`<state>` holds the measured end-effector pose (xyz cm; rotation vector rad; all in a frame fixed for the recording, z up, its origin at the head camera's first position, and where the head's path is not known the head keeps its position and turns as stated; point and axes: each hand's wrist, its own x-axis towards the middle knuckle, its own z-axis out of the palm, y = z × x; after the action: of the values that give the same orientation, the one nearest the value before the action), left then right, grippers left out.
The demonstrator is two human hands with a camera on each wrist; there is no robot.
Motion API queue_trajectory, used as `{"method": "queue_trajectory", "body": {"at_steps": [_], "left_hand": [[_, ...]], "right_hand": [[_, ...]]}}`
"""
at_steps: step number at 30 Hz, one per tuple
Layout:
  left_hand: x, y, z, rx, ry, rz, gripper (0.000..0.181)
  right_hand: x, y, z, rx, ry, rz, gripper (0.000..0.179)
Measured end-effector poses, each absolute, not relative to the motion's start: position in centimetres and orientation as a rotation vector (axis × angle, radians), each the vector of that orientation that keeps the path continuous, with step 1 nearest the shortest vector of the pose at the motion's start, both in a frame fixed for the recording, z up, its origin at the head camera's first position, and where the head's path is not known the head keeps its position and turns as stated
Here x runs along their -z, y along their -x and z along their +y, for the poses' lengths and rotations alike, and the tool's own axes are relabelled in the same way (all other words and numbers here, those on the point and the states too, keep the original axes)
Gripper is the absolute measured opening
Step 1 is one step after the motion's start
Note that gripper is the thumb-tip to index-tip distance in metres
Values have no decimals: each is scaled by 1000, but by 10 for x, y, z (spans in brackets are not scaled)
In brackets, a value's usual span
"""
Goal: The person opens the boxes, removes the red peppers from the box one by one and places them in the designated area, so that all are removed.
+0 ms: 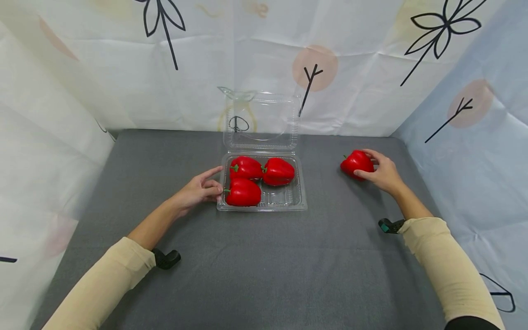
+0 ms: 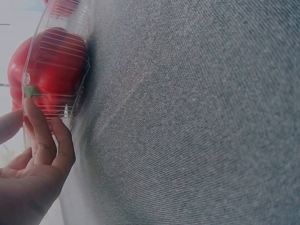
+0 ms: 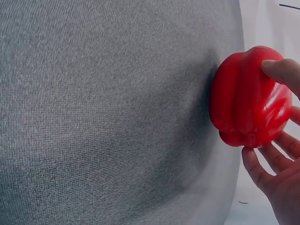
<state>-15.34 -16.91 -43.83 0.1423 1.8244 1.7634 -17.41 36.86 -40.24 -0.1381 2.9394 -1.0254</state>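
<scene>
The left hand [image 1: 195, 195] pinches the left rim of a clear plastic clamshell tray [image 1: 284, 199], thumb at the edge and fingertips against the outer wall, likely to steady so light a thing. Well to the right of the tray, the right hand [image 1: 385, 175] grips 1 red bell pepper [image 1: 355, 162], thumb on the near side and fingers round the far side, a spread hold that seems to suit its bulging body. Its stem points toward the tray. Whether it touches the gray tablecloth [image 1: 264, 266] or hangs just above, I cannot tell.

Inside the tray lie 3 more: the far-left pepper [image 1: 247, 167], the far-right pepper [image 1: 279, 172] and the near-left pepper [image 1: 244, 193], stems all to the left, seemingly turned alike to fit closely. Ribbed floor shows in the tray's near-right corner. The hinged lid [image 1: 264, 121] stands up behind the tray, before the printed curtain [image 1: 264, 55], presumably swung back to give access from above.

The peppers are glossy, smooth and lobed, with short green stems; the tray is thin, its walls ridged; the cloth beneath it is matte and finely textured.
</scene>
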Motion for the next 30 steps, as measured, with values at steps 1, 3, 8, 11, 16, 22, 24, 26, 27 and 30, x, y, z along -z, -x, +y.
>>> {"method": "queue_trajectory", "body": {"at_steps": [1,3,8,11,16,22,24,26,27,30], "left_hand": [[438,153,-169,-1763,-141,1824,72],[438,153,-169,-1762,-140,1825,72],[438,153,-169,-1766,-150,1824,72],[439,153,-169,-1767,-154,1824,72],[439,153,-169,-1768,-152,1824,72],[439,153,-169,-1767,-157,1828,71],[438,152,-170,-1763,-158,1833,71],[438,152,-170,-1758,-159,1838,71],[438,152,-170,-1756,-158,1840,71],[438,152,-170,-1750,-158,1846,71]], "right_hand": [[403,174,370,1030,130,2934,68],[405,174,371,1036,108,2924,68],[406,175,373,993,103,2913,68],[406,176,373,970,101,2896,68],[405,178,372,953,77,2873,70],[405,179,371,957,93,2871,70],[404,179,371,962,94,2863,70],[402,178,370,969,89,2860,70],[401,178,369,974,87,2860,70],[396,178,364,969,94,2881,71]]}}
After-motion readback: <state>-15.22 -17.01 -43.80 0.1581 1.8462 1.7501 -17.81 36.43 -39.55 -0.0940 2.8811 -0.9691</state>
